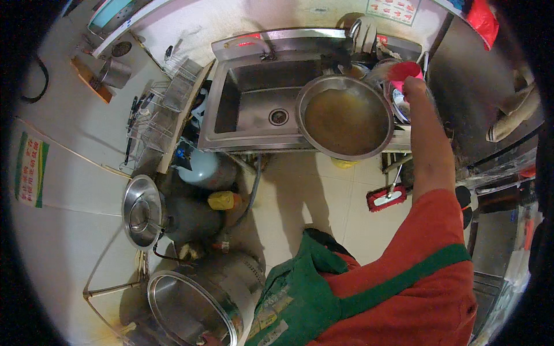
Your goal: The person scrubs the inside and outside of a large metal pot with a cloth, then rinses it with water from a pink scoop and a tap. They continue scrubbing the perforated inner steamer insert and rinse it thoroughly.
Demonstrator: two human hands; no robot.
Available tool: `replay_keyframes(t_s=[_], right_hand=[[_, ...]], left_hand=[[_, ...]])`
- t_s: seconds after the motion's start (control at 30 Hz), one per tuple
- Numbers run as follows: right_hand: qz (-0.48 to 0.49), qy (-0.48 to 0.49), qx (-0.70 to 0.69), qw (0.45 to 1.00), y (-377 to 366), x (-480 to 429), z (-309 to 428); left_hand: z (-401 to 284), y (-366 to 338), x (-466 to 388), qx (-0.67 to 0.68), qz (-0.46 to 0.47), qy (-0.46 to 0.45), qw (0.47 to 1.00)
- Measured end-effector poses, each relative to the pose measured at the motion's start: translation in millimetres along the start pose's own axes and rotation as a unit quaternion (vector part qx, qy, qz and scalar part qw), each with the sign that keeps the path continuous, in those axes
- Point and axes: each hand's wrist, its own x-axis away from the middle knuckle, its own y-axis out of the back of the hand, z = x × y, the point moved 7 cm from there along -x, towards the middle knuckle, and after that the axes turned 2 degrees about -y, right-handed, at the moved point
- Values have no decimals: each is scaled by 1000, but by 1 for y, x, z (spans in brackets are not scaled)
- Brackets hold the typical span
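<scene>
My right hand grips a red plastic scoop above the right side of the sink. A blurred greyish streak, perhaps water, shows left of its mouth. Nearest to that hand, a large stainless steel basin of cloudy brownish liquid rests over the sink's right part and front edge. Beneath the scoop, partly covered by my wrist, is a bowl with a blue-and-white pattern. My left hand barely shows at the bottom edge, by the rim of a tall steel pot; its grip is hidden.
The stainless steel sink has a faucet behind it. Wire racks hang on the left wall above a gas cylinder. A steel bowl stands lower left. A red mop head lies on the tiled floor.
</scene>
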Motion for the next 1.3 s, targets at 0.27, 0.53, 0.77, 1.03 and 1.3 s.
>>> replay_keyframes(t_s=[0.27,0.53,0.77,1.03,1.3], right_hand=[[-32,-13,40,999,41,40,41],[-20,-44,24,999,39,72,13],[-76,-23,59,995,58,110,8],[-88,61,193,975,80,160,27],[-178,82,-50,979,60,159,38]], left_hand=[[14,12,-5,4,-6,26,1000],[29,7,-6,11,-6,25,1000],[33,-4,-26,16,-7,2,1000],[30,-14,-44,-12,-11,34,999],[39,11,-26,64,4,50,997]])
